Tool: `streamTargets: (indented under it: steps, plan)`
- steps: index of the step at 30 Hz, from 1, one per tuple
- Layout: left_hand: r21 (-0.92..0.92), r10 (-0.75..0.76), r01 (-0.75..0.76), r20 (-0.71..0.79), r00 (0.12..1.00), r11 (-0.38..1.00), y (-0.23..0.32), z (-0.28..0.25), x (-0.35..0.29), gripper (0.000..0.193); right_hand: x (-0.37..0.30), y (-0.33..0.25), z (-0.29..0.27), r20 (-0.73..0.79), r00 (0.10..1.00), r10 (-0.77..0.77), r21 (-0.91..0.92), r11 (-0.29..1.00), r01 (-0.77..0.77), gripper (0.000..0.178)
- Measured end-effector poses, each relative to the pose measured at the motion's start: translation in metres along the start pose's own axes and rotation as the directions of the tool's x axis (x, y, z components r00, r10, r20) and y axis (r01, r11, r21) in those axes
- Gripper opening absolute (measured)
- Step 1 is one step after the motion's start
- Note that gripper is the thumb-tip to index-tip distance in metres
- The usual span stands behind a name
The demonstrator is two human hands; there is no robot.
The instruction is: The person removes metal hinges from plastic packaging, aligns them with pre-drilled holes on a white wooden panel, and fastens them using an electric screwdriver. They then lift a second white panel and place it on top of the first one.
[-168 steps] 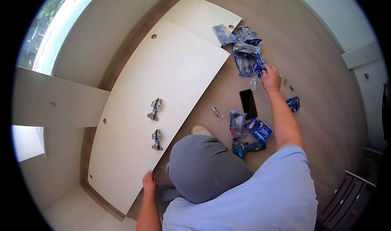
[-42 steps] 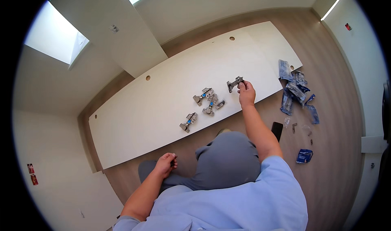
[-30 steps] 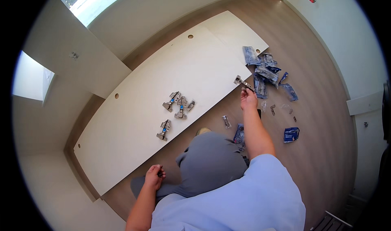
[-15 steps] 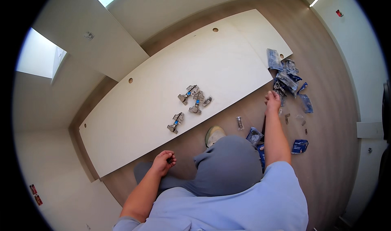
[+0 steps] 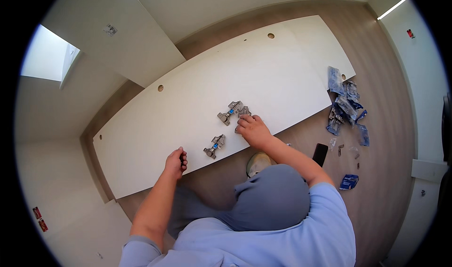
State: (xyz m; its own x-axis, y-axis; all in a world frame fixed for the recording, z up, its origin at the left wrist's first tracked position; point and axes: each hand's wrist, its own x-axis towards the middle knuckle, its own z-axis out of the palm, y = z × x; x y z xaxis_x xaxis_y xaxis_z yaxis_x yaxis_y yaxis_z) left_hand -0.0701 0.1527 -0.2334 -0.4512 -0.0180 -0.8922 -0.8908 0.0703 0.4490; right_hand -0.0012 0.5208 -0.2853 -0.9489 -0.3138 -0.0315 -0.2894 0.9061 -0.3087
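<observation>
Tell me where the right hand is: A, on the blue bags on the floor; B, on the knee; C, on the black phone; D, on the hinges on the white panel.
D: the right hand rests on the white panel, touching the hinges.
</observation>
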Motion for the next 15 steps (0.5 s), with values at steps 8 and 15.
streamTargets:
  steps: [8, 15]
  plan:
    - [0.034, 0.046, -0.046, -0.006, 0.999, 0.998, 0.079, 0.027, 0.049, 0.026, 0.009, 0.044, -0.024, -0.362, 0.89, 0.278, 0.454, 0.886, -0.092, 0.037]
    - [0.02, -0.023, 0.024, -0.044, 0.999, 1.0, 0.128, 0.065, 0.094, 0.032, 0.017, 0.163, -0.022, 0.209, 0.243, 0.947, 0.965, -0.239, 0.104, 0.031]
